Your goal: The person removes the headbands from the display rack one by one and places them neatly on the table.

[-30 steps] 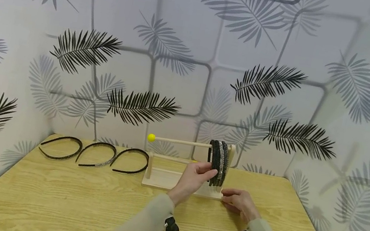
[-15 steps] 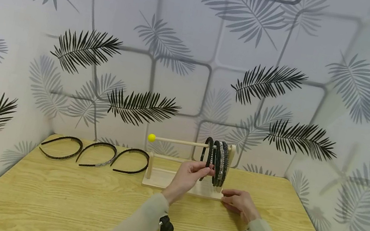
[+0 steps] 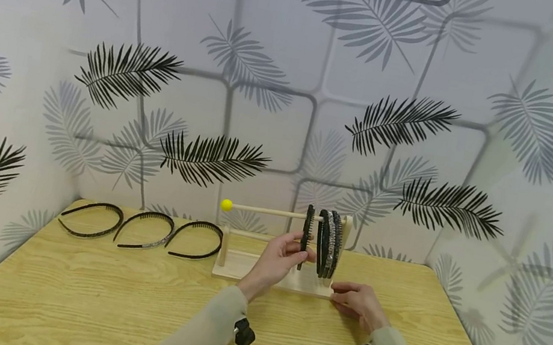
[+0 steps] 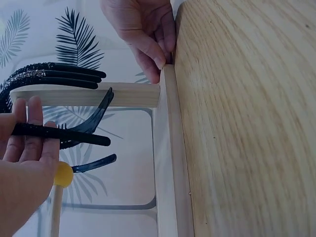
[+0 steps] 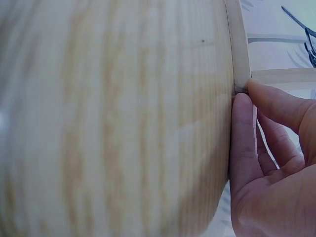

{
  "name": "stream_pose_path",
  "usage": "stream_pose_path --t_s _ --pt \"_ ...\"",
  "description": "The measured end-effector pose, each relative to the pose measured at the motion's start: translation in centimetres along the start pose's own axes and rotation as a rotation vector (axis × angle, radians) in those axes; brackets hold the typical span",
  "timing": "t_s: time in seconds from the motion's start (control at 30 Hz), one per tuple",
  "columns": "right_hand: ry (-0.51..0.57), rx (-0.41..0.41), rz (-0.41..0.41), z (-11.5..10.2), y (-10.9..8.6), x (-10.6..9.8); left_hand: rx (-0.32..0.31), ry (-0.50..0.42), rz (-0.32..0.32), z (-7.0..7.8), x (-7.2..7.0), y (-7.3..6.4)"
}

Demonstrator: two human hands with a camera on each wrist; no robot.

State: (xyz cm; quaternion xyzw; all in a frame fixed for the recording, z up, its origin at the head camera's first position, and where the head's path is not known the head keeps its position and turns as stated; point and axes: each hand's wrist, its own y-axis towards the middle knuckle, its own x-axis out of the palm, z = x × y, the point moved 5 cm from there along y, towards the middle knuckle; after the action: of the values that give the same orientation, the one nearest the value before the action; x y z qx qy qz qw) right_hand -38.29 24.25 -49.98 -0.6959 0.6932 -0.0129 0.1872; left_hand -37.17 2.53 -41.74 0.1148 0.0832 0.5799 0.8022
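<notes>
My left hand (image 3: 272, 262) pinches a black headband (image 3: 308, 223) that hangs on the upper rod (image 3: 270, 212) of a pale wooden stand (image 3: 243, 275). In the left wrist view its dark arm (image 4: 84, 135) lies between thumb and fingers. Several other headbands (image 3: 329, 248), black and one silver-glittered, hang close together by the stand's right upright (image 3: 345, 233), apart from the held one. My right hand (image 3: 360, 304) grips the right end of the base. From the right wrist, thumb and fingertips meet at the base's corner (image 5: 241, 74).
Three headbands (image 3: 90, 220) lie in a row on the wooden table (image 3: 98, 289), left of the stand. A yellow ball (image 3: 226, 205) caps the rod's left end. The patterned wall (image 3: 282, 137) rises right behind the table.
My left hand has moved left along the rod, drawing one headband away from the bunch and turning it edge-on. The right hand has stayed at the base.
</notes>
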Motion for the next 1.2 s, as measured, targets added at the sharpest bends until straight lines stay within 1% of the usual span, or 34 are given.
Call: stream_pose_path --t_s 0.23,0.3,0.5,0.67,0.87,0.97,1.1,1.2 --pt "0.001 -0.006 0.002 0.0 0.0 0.0 0.013 -0.043 -0.031 0.6 0.3 0.0" --pt "-0.002 -0.005 0.003 0.1 0.0 0.0 0.017 -0.041 -0.033 0.6 0.3 0.1" --pt "-0.009 0.000 0.012 0.1 0.1 0.0 -0.003 -0.069 -0.023 0.7 0.2 0.1" --pt "-0.023 0.004 0.012 0.1 0.1 0.0 -0.007 -0.092 -0.046 0.7 0.4 0.0" --pt "-0.025 0.003 0.009 0.2 0.0 -0.1 0.021 -0.088 -0.063 0.7 0.1 -0.1" --pt "-0.020 -0.002 0.005 0.2 0.0 -0.1 0.037 -0.101 -0.080 0.7 0.0 -0.1" --pt "-0.016 -0.014 -0.006 0.0 -0.2 -0.1 0.039 -0.110 -0.093 0.7 -0.3 -0.1" --pt "-0.010 -0.016 -0.005 0.0 -0.2 -0.1 0.028 -0.112 -0.092 0.7 -0.7 -0.1"
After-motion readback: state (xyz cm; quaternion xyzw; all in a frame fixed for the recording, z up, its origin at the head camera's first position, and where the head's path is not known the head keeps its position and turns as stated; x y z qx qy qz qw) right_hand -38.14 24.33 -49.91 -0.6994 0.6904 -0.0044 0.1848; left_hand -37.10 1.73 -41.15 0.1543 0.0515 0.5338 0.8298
